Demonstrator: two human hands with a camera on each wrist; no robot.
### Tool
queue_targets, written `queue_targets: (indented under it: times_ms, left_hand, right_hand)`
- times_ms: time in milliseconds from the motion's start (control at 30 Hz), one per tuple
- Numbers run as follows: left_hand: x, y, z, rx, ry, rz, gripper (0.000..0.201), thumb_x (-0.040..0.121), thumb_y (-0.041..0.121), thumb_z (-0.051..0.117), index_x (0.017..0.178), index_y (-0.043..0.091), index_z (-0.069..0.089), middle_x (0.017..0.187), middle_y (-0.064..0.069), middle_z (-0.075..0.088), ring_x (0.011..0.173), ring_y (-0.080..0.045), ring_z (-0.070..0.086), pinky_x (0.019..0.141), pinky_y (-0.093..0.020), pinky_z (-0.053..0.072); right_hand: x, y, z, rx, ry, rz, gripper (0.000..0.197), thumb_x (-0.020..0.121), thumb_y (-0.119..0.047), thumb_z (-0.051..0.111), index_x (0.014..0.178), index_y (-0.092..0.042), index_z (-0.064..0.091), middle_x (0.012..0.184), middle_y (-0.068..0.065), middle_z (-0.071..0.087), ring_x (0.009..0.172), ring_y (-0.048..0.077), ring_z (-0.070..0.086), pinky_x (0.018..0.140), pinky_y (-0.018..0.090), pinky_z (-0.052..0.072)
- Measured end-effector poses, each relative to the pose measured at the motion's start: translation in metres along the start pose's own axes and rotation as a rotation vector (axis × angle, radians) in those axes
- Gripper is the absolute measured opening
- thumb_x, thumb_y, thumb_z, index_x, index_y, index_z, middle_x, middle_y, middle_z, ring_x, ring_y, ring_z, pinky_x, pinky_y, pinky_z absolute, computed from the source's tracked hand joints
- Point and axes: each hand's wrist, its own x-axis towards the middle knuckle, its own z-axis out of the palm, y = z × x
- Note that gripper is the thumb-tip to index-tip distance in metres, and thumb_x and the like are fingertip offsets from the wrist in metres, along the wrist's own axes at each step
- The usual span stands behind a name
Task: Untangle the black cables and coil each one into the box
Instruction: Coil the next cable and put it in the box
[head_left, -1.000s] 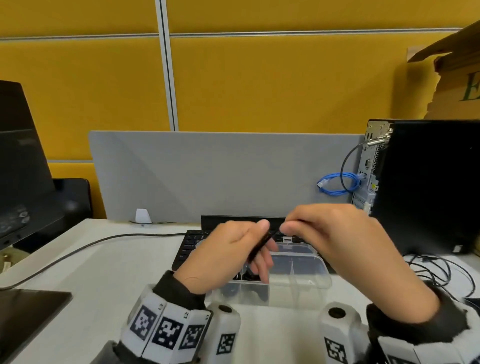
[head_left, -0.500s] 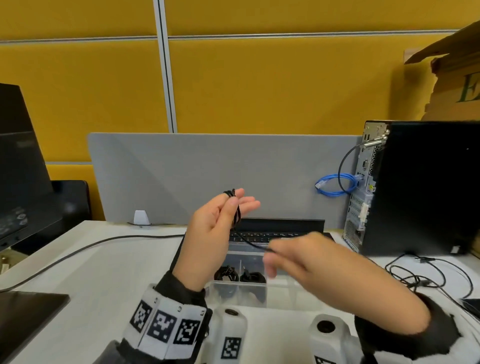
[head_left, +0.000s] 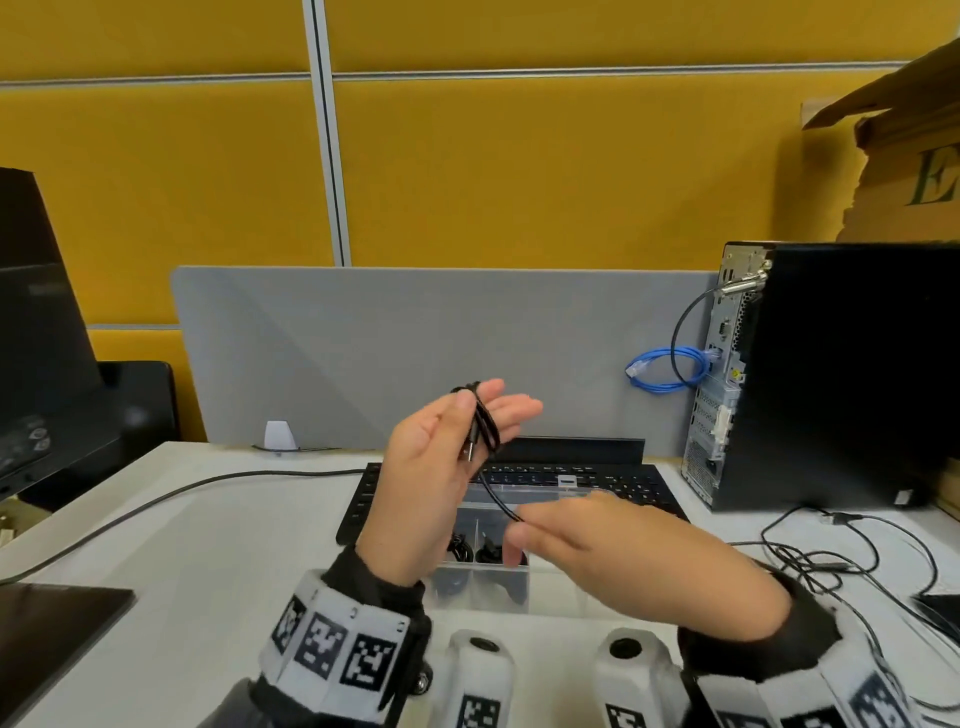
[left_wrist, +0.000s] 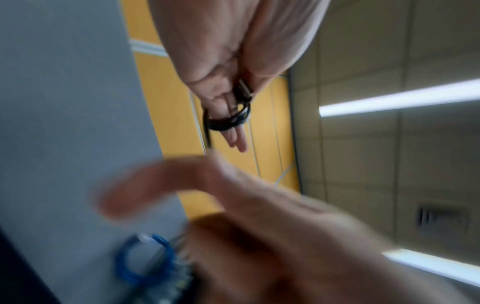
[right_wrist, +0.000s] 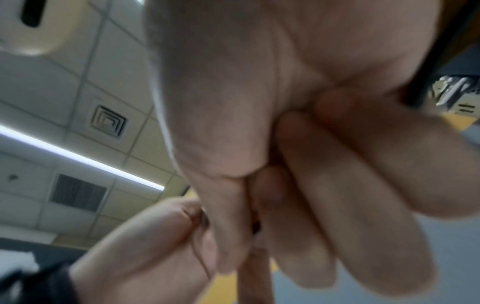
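Observation:
My left hand (head_left: 480, 405) is raised above the desk with its fingers straight. A thin black cable (head_left: 487, 431) is looped round those fingers, and the thumb presses its plug end against them. In the left wrist view the loops (left_wrist: 228, 121) circle the fingers. From there the cable slants down to my right hand (head_left: 519, 527), which pinches it just over the clear plastic box (head_left: 550, 584). Two small black coils (head_left: 460, 545) lie in the box's left compartments. The right wrist view is filled by blurred fingers (right_wrist: 337, 185).
A black keyboard (head_left: 613, 475) lies behind the box. A black PC tower (head_left: 831, 374) with a blue cable (head_left: 665, 370) stands at the right, with loose wires (head_left: 831, 564) on the desk by it. A monitor (head_left: 31, 338) and a grey cable (head_left: 156, 499) are at the left.
My hands were together low over the box. The left hand has risen with cable loops round its fingers, and the right hand has dropped lower, drawing the cable out between them.

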Motion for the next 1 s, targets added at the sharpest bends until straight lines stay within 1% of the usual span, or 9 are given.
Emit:
queue_targets:
  times_ms: [67, 133, 267, 367, 433, 500, 600, 800, 1000]
  left_hand:
    - [0.0, -0.006, -0.008, 0.389, 0.04, 0.105, 0.041, 0.099, 0.032, 0.034, 0.09, 0.023, 0.072, 0.097, 0.001, 0.074, 0.111, -0.007, 0.06, 0.095, -0.025, 0.044]
    - [-0.001, -0.005, -0.014, 0.635, -0.019, 0.047, 0.044, 0.097, 0.041, 0.034, 0.09, 0.018, 0.07, 0.088, 0.005, 0.074, 0.098, 0.002, 0.062, 0.092, -0.02, 0.043]
    - [-0.008, 0.011, -0.009, 0.367, -0.432, -0.294, 0.047, 0.095, 0.038, 0.038, 0.089, -0.001, 0.065, 0.062, -0.009, 0.067, 0.066, -0.016, 0.063, 0.074, -0.023, 0.048]
    - [-0.015, 0.023, 0.001, 0.074, -0.532, -0.302, 0.043, 0.092, 0.028, 0.037, 0.081, 0.003, 0.07, 0.048, -0.003, 0.061, 0.05, -0.011, 0.057, 0.063, -0.018, 0.048]
    - [-0.014, 0.026, 0.007, -0.099, -0.375, -0.231, 0.048, 0.094, 0.028, 0.037, 0.078, 0.002, 0.073, 0.049, -0.005, 0.062, 0.049, -0.012, 0.058, 0.059, -0.018, 0.049]
    - [-0.007, 0.024, 0.006, -0.164, -0.178, -0.134, 0.044, 0.09, 0.027, 0.038, 0.091, -0.004, 0.069, 0.065, -0.01, 0.069, 0.065, -0.015, 0.068, 0.064, -0.019, 0.052]
    - [-0.003, 0.02, 0.003, -0.058, -0.044, -0.005, 0.035, 0.093, 0.024, 0.035, 0.104, 0.002, 0.059, 0.088, -0.012, 0.074, 0.09, -0.018, 0.07, 0.076, -0.02, 0.053]
    - [0.008, 0.038, -0.026, -0.524, 0.257, 0.163, 0.033, 0.101, 0.02, 0.029, 0.097, 0.0, 0.055, 0.073, -0.001, 0.061, 0.062, -0.005, 0.056, 0.062, -0.015, 0.049]
    - [0.012, 0.047, -0.058, -0.563, 0.442, 0.258, 0.034, 0.102, 0.024, 0.027, 0.089, 0.009, 0.054, 0.064, 0.006, 0.057, 0.052, -0.004, 0.049, 0.059, -0.013, 0.044]
  right_hand:
    - [-0.007, -0.003, -0.009, -0.057, 0.089, 0.01, 0.033, 0.099, -0.044, 0.028, 0.094, -0.03, 0.058, 0.064, -0.011, 0.044, 0.068, 0.006, 0.044, 0.076, 0.031, 0.044]
    - [-0.012, -0.001, -0.019, -0.154, 0.315, 0.039, 0.033, 0.095, -0.05, 0.029, 0.091, -0.03, 0.056, 0.068, -0.01, 0.051, 0.069, 0.007, 0.051, 0.067, 0.029, 0.042]
    - [-0.011, 0.01, -0.024, -0.239, 0.824, 0.035, 0.045, 0.087, -0.063, 0.023, 0.089, -0.037, 0.059, 0.072, -0.016, 0.062, 0.067, 0.012, 0.06, 0.05, 0.023, 0.038]
    - [-0.004, 0.015, -0.012, -0.271, 0.665, 0.179, 0.049, 0.088, -0.062, 0.012, 0.101, -0.037, 0.052, 0.078, -0.012, 0.06, 0.076, 0.016, 0.061, 0.057, 0.029, 0.044]
    - [0.002, 0.021, -0.005, -0.198, 0.403, 0.158, 0.039, 0.093, -0.055, 0.017, 0.101, -0.035, 0.051, 0.08, -0.011, 0.057, 0.078, 0.01, 0.059, 0.062, 0.027, 0.042]
    - [0.005, 0.019, -0.003, -0.065, 0.194, 0.075, 0.035, 0.098, -0.047, 0.024, 0.094, -0.031, 0.054, 0.069, -0.012, 0.051, 0.065, -0.002, 0.049, 0.06, 0.021, 0.037]
    - [0.002, 0.014, -0.005, 0.002, 0.031, 0.013, 0.032, 0.1, -0.04, 0.027, 0.083, -0.027, 0.051, 0.063, -0.01, 0.042, 0.057, 0.0, 0.039, 0.057, 0.019, 0.03]
    - [-0.016, 0.079, -0.029, 0.088, 0.19, 0.198, 0.036, 0.099, -0.037, 0.032, 0.068, -0.023, 0.045, 0.06, -0.006, 0.043, 0.055, 0.008, 0.04, 0.056, 0.022, 0.037]
    - [-0.032, 0.149, -0.026, 0.019, 0.349, 0.568, 0.043, 0.1, -0.038, 0.03, 0.065, -0.019, 0.046, 0.059, -0.002, 0.048, 0.056, 0.013, 0.048, 0.061, 0.027, 0.04]
